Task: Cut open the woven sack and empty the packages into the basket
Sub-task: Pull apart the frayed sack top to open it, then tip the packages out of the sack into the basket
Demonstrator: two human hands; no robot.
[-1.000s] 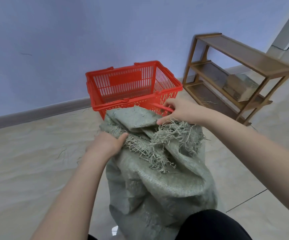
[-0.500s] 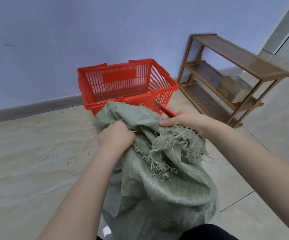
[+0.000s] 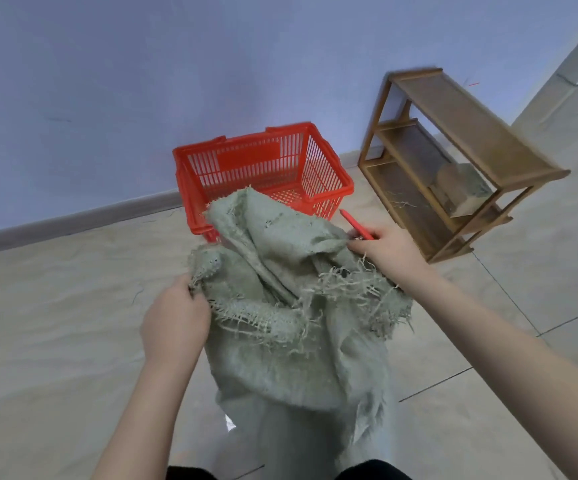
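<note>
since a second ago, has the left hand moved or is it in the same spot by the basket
Yes. Against the red basket, the left hand has shifted left and back toward the person, gripping the sack edge.

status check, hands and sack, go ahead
Left hand grips woven sack at frayed mouth; right hand holds red tool, pinching far edge. Sack cut open, no packages showing. Basket behind, sack flap over its near rim.

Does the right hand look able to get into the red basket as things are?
Probably yes, though not freely: the basket stands just beyond the right hand, its right side uncovered, but that hand grips a red tool and the edge of the sack.
</note>
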